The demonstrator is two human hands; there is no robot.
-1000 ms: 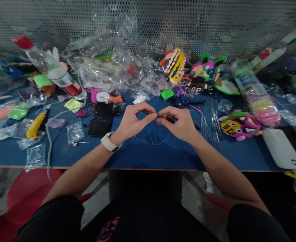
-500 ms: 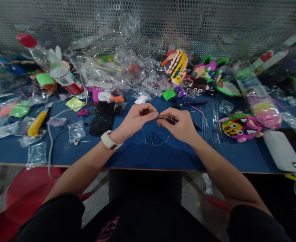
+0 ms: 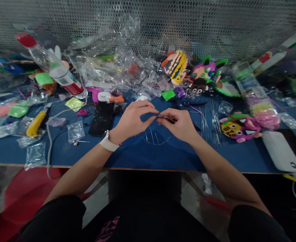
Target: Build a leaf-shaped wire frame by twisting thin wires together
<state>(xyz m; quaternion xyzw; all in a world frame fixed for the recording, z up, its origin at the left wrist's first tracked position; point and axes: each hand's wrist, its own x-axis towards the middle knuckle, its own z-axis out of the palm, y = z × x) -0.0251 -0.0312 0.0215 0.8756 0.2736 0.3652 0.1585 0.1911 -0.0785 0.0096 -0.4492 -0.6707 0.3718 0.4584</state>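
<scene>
Pinch of right hand on half-hidden wire

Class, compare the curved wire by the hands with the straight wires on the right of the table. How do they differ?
Shape: the curved wire bows into an arc, while the straight wires run nearly straight.
Place: the curved wire shows between the forearms, just below the hands; the straight wires lie on the table, right of the right hand.
Shared: both look thin and silvery.
</scene>
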